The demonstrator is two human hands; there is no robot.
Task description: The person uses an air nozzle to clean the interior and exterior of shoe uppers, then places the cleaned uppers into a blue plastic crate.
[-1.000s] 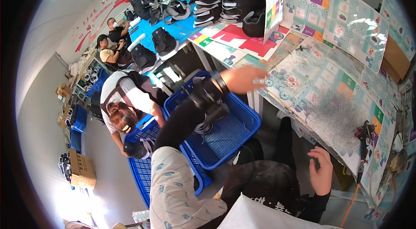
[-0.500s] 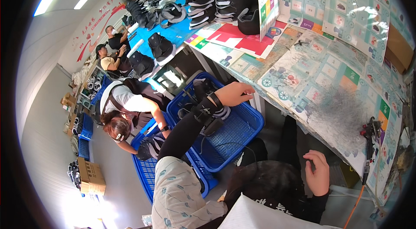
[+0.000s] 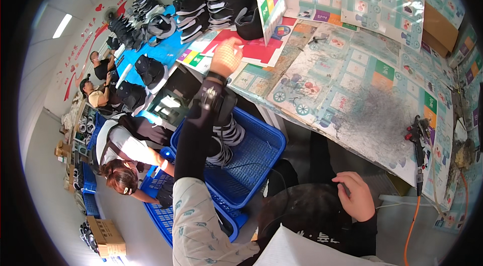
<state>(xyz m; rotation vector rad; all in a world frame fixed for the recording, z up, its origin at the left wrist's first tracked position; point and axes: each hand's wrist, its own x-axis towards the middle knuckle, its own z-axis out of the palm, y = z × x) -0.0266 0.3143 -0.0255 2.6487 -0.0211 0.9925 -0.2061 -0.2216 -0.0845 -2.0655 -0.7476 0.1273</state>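
Your left hand [image 3: 225, 57] stretched over red sheet [image 3: 261, 49] on table [image 3: 352, 115], grip unclear; right hand [image 3: 358, 196] loose, empty on lap; blue crate [image 3: 251, 160] below for easy reach

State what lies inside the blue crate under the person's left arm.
The blue crate holds black-and-white striped shoe parts. The left arm covers some, so the full contents stay hidden.

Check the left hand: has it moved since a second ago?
Yes. The left hand has gone from over the blue crate up and away from the body, onto the red sheet at the table's edge.
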